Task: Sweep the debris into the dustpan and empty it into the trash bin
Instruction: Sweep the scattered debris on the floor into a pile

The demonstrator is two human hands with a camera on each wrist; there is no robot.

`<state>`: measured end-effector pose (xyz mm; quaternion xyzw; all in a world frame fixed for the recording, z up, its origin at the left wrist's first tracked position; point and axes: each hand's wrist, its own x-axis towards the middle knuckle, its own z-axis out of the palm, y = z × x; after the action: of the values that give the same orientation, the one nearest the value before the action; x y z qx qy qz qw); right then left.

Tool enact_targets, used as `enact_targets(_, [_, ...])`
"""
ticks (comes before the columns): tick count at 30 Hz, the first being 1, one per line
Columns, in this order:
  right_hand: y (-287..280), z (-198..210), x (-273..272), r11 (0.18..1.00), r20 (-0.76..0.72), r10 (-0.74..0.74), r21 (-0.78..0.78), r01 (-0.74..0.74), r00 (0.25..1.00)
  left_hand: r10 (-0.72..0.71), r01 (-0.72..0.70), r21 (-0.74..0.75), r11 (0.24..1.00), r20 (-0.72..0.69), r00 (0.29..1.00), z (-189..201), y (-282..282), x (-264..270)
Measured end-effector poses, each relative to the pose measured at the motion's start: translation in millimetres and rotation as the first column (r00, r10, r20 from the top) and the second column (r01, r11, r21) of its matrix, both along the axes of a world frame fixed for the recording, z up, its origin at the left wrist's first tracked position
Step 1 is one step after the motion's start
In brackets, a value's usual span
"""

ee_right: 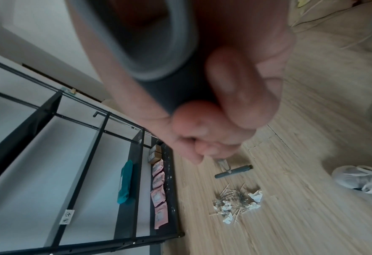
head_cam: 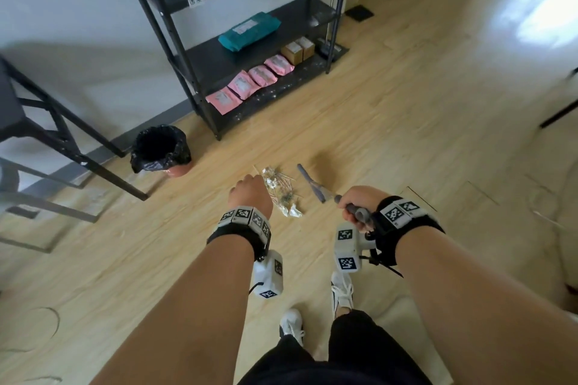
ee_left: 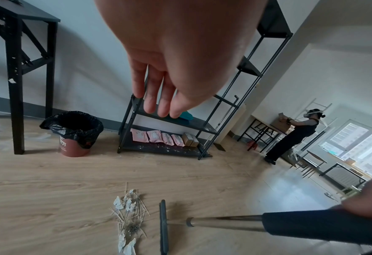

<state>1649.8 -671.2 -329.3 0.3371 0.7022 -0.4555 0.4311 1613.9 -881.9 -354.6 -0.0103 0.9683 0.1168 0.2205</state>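
Note:
Debris [head_cam: 281,194] of thin wooden sticks and crumpled paper scraps lies in a pile on the wood floor; it shows too as debris [ee_left: 129,219] and debris [ee_right: 237,205]. The grey broom head [head_cam: 312,184] rests on the floor just right of the pile. My right hand [head_cam: 356,205] grips the broom's dark handle grip [ee_left: 311,226], fingers curled round it. My left hand [head_cam: 250,192] hangs over the pile's left edge, its fingers [ee_left: 158,103] straight and holding nothing. A trash bin [head_cam: 161,148] with a black liner stands left of the pile by the wall.
A black shelf rack [head_cam: 250,72] with pink packets, boxes and a teal parcel stands behind the pile. What looks like a long-handled dustpan [head_cam: 331,50] leans at its right end. A black table [head_cam: 47,122] is at left. My shoes [head_cam: 342,291] are behind. Another person [ee_left: 294,136] stands far right.

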Motion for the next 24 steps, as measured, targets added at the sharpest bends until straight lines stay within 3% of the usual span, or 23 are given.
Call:
enact_targets(5, [-5.1, 10.0, 21.6, 0.994, -0.056, -0.106, -0.004, 0.106, 0.993, -0.025, 0.025, -0.002, 1.000, -0.046, 0.999, 2.9, -5.1, 15.7])
enact_targets(15, [-30.8, -13.7, 29.6, 0.957, -0.132, -0.276, -0.132, 0.259, 0.952, -0.058, 0.056, -0.037, 0.998, -0.064, 0.996, -3.2, -22.1, 41.7])
enact_targets(18, [-31.1, -18.9, 27.2, 0.896, -0.141, -0.419, -0.223, 0.384, 0.897, -0.057, 0.054, -0.062, 0.997, -0.055, 0.997, -7.3, -26.8, 47.0])
enact_targets(20, [-25.6, -20.9, 26.6, 0.812, -0.093, -0.548, -0.298, 0.501, 0.832, -0.054, 0.050, -0.066, 0.997, -0.060, 0.997, -9.4, -28.8, 49.0])
enact_targets(24, [-16.5, -22.4, 28.3, 0.708, -0.055, -0.661, -0.375, 0.598, 0.749, -0.047, 0.043, -0.060, 0.997, -0.065, 0.997, -11.6, -28.9, 51.7])
